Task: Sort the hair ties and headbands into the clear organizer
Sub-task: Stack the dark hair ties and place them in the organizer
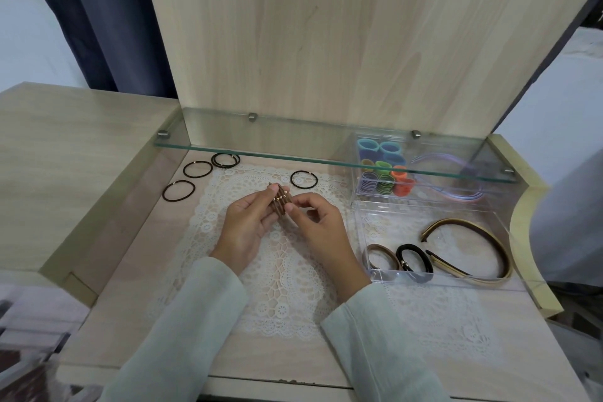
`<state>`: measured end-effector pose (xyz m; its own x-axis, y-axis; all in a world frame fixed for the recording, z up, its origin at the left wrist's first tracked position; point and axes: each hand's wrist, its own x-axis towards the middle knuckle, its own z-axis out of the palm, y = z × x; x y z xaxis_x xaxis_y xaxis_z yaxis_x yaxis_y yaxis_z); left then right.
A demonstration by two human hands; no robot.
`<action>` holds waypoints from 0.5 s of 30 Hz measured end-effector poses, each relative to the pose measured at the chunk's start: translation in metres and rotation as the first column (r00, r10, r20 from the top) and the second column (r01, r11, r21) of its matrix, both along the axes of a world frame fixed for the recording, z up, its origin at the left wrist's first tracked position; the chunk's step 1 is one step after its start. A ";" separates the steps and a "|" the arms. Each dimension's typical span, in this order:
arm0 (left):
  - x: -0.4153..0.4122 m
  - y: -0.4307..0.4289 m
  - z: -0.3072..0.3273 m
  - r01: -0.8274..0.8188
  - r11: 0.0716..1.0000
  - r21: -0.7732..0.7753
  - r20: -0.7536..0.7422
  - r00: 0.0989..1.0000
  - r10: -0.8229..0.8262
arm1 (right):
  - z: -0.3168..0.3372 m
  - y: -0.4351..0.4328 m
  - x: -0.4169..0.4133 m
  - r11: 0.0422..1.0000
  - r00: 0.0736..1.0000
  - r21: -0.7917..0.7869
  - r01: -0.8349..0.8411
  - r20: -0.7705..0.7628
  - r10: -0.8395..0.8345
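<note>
Loose black hair ties [197, 169] lie at four spots on the desk [124, 303] beyond your hands: three single rings and one pile of at least two near the front edge of the glass shelf [261, 148]. In the clear organizer [360, 232] to your right, the front compartment holds one bundle of tan ties [388, 253], one bundle of black ties [425, 266] and what look like two headbands [463, 221]. The back compartment holds small coloured ties [385, 173] and pastel headbands [463, 197], too crowded to count. The stack of brown hair ties [280, 202] is between your hands, above the lace mat [277, 287]; you have about five rings there, with four gold beads showing. The rings stand on edge, and the stack's long axis runs away from you, its far end leaning a little left. Your left hand [243, 228] curls its fingers round the stack from the left. Your right hand [318, 222] pinches the near end between thumb and forefinger, its other fingers loosely curled.
</note>
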<state>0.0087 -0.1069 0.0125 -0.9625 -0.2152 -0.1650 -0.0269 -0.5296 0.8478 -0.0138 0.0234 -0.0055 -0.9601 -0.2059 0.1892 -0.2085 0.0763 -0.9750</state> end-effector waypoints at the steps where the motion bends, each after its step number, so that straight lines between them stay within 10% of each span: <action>1: 0.000 0.000 0.000 -0.003 1.000 0.002 0.001 1.000 0.003 | 0.000 0.000 0.000 1.000 1.000 0.000 0.003 0.001 -0.003; 15: 0.000 -0.001 -0.001 0.002 1.000 0.006 -0.020 1.000 -0.002 | 0.000 0.000 -0.002 0.997 0.999 -0.076 0.034 -0.020 -0.035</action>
<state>0.0092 -0.1078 0.0115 -0.9661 -0.2124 -0.1466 -0.0106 -0.5348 0.8449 -0.0155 0.0236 -0.0059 -0.9620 -0.1573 0.2234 -0.2278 0.0103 -0.9737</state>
